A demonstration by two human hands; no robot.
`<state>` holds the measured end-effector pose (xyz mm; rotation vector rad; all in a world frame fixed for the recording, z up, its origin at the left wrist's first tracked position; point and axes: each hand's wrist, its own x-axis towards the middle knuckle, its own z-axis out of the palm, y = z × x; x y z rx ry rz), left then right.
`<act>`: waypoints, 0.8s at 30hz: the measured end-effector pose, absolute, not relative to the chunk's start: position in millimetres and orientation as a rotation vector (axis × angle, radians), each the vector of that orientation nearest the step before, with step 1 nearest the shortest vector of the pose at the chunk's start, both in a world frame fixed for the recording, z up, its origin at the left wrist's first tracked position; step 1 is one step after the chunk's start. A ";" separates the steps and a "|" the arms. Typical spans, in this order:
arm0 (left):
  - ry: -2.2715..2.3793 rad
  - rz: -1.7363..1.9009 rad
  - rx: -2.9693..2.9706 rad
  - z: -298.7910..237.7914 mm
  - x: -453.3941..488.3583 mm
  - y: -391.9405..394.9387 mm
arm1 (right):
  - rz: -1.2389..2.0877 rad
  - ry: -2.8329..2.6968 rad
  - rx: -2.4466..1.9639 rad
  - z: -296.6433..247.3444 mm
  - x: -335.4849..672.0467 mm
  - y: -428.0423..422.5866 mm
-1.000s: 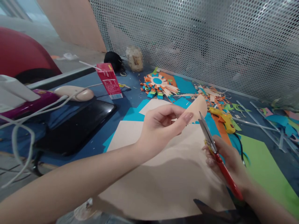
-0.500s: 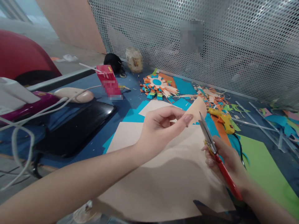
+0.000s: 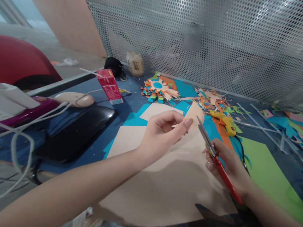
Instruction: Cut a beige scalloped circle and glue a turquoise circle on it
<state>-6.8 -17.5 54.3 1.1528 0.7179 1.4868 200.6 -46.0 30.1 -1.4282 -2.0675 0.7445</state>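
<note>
My left hand (image 3: 161, 132) pinches a small rounded piece of peach paper (image 3: 195, 113) between thumb and fingers, holding it above a large peach sheet (image 3: 165, 186) on the table. My right hand (image 3: 227, 164) grips red-handled scissors (image 3: 214, 154). Their blades point up toward the right edge of the small piece and look almost closed.
A paper rosette of orange, blue and peach strips (image 3: 159, 88) lies behind, with paper scraps (image 3: 210, 96) and a yellow glue gun (image 3: 224, 121) to its right. A green sheet (image 3: 267, 170) lies right. A red carton (image 3: 109, 85), mouse (image 3: 75, 99) and black tablet (image 3: 75, 132) sit left. Perforated metal screen (image 3: 213, 41) behind.
Both hands and the paper have kept their pose; the view shifted slightly, and the scissors' tip sits a little closer to the small piece.
</note>
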 end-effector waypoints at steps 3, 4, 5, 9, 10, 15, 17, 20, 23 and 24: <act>0.713 1.507 1.195 55.2 -6.2 -18.0 | 0.763 -2.137 -1.434 33.5 199.2 -45.9; 0.713 1.514 1.194 55.5 -6.2 -17.9 | 0.752 -2.140 -1.429 33.7 198.9 -46.0; 0.711 1.518 1.188 55.7 -6.4 -17.7 | 0.741 -2.143 -1.423 33.4 198.9 -46.2; 0.689 1.519 1.175 55.1 -6.9 -17.8 | 0.682 -2.153 -1.398 29.0 200.5 -47.5; 0.688 1.518 1.190 54.9 -6.7 -18.1 | 0.672 -2.157 -1.391 27.9 201.0 -47.6; 0.705 1.506 1.264 54.4 -4.8 -20.2 | 0.633 -2.168 -1.375 25.4 202.6 -47.0; 0.696 1.533 1.288 54.9 -4.6 -20.4 | 0.623 -2.180 -1.372 25.6 202.2 -46.7; 0.670 1.568 1.307 56.1 -5.0 -20.5 | 0.606 -2.199 -1.357 27.7 200.3 -46.8; 0.667 1.557 1.298 57.6 -5.2 -20.9 | 0.591 -2.207 -1.372 32.6 197.4 -47.4; 0.674 1.554 1.298 58.0 -5.2 -21.0 | 0.598 -2.210 -1.384 34.6 196.2 -47.4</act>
